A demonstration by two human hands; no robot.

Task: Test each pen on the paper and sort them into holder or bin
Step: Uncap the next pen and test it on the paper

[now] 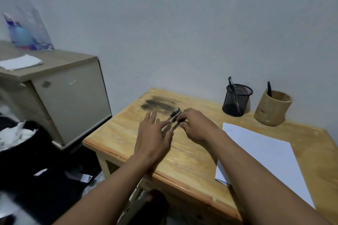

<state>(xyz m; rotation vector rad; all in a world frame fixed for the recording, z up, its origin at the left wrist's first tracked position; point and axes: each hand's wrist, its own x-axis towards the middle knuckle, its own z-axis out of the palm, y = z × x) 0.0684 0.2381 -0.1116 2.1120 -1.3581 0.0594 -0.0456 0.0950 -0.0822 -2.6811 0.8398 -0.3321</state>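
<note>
The person's left forearm (109, 184) and right forearm (256, 170) reach in from the lower edge and meet over a small cluster of pens (174, 115), which lies flat on the wooden table (182, 160) with the capped ends pointing away. The left hand (153, 139) is spread, its fingers straight and their tips resting on the near ends of the pens, apparently to stop them rolling. The right hand (196, 124) has its fingers curled and pinches at the right side of the cluster, probably picking out one pen for testing; which pen it has cannot be told. Just beyond the pens is a dark smudge (159, 105) on the wood. To the right of the pens lies the white paper (261, 151), near enough for a trial stroke. Further right and behind stand a black mesh holder (236, 100) and a wooden cup (273, 108), each with one pen in it, so some sorting looks done. Well left of the pens, down beside the table, is a dark bin (16, 139) holding crumpled paper, likely for rejects, next to a low cabinet (67, 100).
</note>
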